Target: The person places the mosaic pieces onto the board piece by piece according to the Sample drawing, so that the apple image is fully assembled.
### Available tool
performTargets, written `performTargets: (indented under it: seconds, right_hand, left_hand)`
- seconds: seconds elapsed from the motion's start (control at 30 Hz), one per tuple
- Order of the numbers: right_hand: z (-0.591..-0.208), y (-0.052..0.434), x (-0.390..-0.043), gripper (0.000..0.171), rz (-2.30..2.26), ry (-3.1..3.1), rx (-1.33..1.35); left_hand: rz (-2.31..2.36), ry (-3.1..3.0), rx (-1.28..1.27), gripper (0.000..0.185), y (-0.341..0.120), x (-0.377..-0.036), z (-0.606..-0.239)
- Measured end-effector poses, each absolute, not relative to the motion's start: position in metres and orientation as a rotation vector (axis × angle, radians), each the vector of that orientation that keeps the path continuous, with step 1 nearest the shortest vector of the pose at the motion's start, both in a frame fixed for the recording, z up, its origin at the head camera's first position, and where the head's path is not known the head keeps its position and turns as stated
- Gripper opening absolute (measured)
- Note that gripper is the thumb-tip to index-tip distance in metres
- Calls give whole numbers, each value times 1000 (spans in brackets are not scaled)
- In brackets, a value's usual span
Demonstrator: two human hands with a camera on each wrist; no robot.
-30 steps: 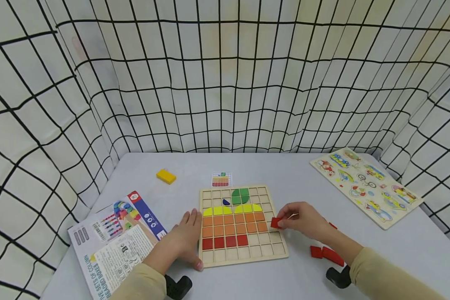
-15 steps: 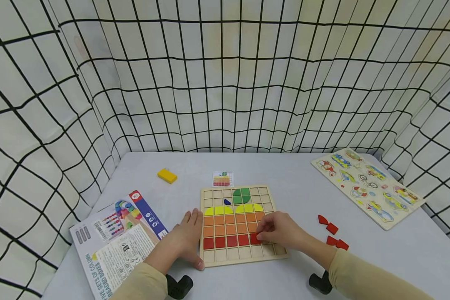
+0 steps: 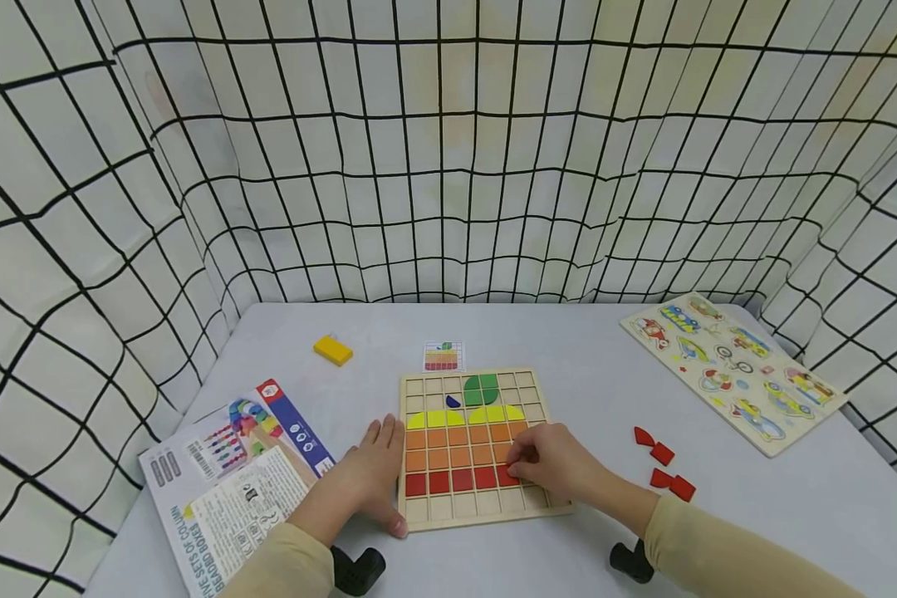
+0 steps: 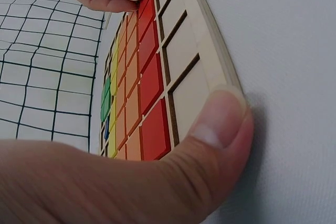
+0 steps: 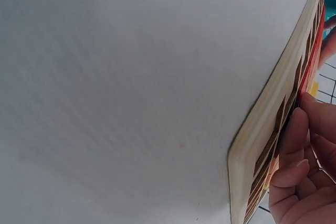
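Observation:
A wooden grid board [image 3: 486, 505] lies on the table, filled with rows of yellow, orange and red tiles and a green leaf shape [image 3: 482, 389]. At the right end of the red row, a red square tile [image 3: 505, 476] sits in its cell, and my right hand [image 3: 556, 461] holds it between thumb and fingertips. The fingertips hide part of that tile. My left hand [image 3: 374, 473] rests along the board's left edge with its fingers extended. In the left wrist view, the left thumb [image 4: 220, 124] lies on the board's corner.
Loose red pieces [image 3: 663, 453] lie right of the board. A small pattern card [image 3: 443, 356] sits behind it, with a yellow block [image 3: 333, 350] to the left. A printed box [image 3: 232, 490] is at left, a picture puzzle board [image 3: 732, 374] at far right. Black netting surrounds the table.
My right hand has carried the red tile leftward from beside the board into the red row, and in the last half second it has barely moved. The left hand stays put.

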State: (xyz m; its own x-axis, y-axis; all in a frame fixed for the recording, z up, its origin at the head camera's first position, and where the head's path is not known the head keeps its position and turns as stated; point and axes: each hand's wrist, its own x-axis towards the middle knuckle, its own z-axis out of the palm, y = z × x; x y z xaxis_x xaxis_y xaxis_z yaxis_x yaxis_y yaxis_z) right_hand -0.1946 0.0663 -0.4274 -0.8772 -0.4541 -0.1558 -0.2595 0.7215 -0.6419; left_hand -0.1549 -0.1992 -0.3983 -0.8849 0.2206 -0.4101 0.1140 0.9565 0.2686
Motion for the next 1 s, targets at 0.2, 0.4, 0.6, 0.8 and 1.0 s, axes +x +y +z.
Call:
performTargets:
  seconds: [0.2, 0.4, 0.6, 0.8, 1.0]
  right_hand:
    - [-421, 75, -196, 10, -912, 2662, -546]
    - [-409, 128, -210, 5, -926, 2752, -512]
    - [-406, 209, -226, 16, -893, 2839, -367]
    - [-413, 262, -227, 22, -762, 2833, -249]
    - [-424, 270, -221, 31, -692, 2755, -225]
  left_hand:
    - [337, 2651, 230, 129, -199, -155, -400]
    - [342, 2648, 238, 129, -198, -156, -400]
    - [356, 2641, 232, 127, -198, -157, -399]
    - [347, 2636, 227, 127, -198, -157, -400]
    - [335, 2639, 231, 128, -198, -157, -402]
